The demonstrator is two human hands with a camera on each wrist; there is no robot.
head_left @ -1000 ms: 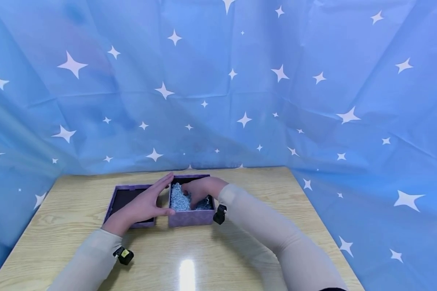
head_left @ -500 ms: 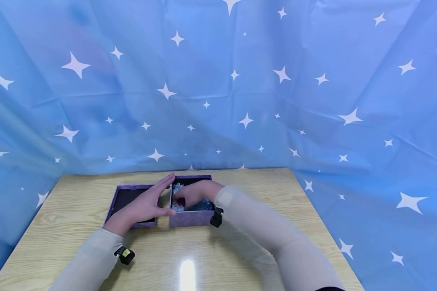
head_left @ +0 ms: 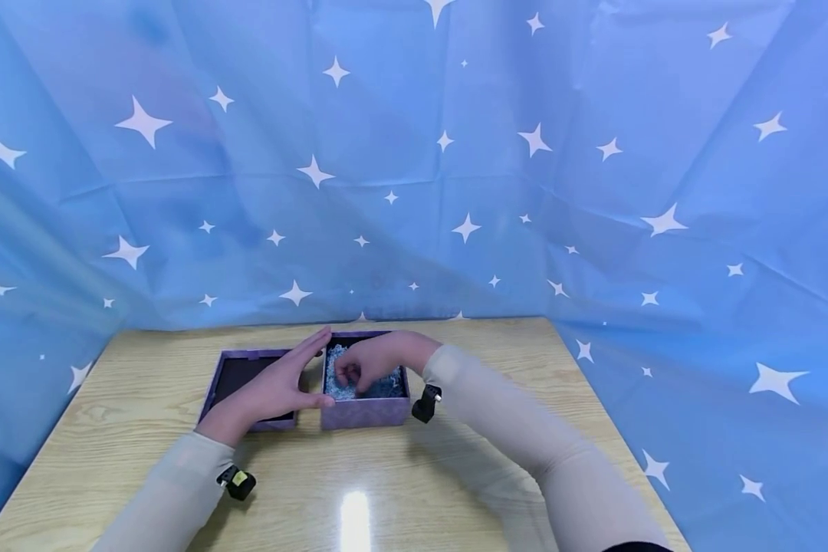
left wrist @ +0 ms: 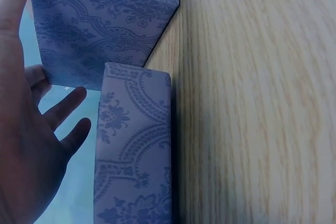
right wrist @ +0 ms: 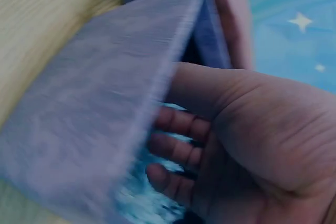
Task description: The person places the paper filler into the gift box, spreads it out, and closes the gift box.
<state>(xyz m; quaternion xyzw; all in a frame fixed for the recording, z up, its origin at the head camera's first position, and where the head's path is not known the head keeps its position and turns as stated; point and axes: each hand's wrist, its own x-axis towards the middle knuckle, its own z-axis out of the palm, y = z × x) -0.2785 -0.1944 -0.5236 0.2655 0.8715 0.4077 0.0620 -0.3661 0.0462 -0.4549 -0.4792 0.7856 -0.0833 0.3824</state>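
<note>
A purple patterned box [head_left: 366, 415] [left wrist: 105, 19] [right wrist: 100, 93] stands uncovered near the table's back edge, with pale blue shredded filler [head_left: 389, 387] [right wrist: 147, 198] inside. My left hand [head_left: 272, 392] [left wrist: 26, 129] spans the box's left side, its thumb at the front corner and fingers toward the back corner, spread. Inside the box, my right hand [head_left: 379, 359] [right wrist: 252, 129] is over the filler with its fingers loosely bent; no held thing shows between them. The right wrist view hides its thumb tip behind the box wall.
A shallow purple lid [head_left: 272, 424] [left wrist: 134, 145] with a dark inside lies left of the box, partly under my left hand and wrist. The wooden table [head_left: 303, 491] meets a blue star-patterned cloth [head_left: 386, 153] behind and at both sides.
My right hand moved left through the filler, then back slightly right and up. More filler shows at the box's left than half a second ago. My left hand stayed in place.
</note>
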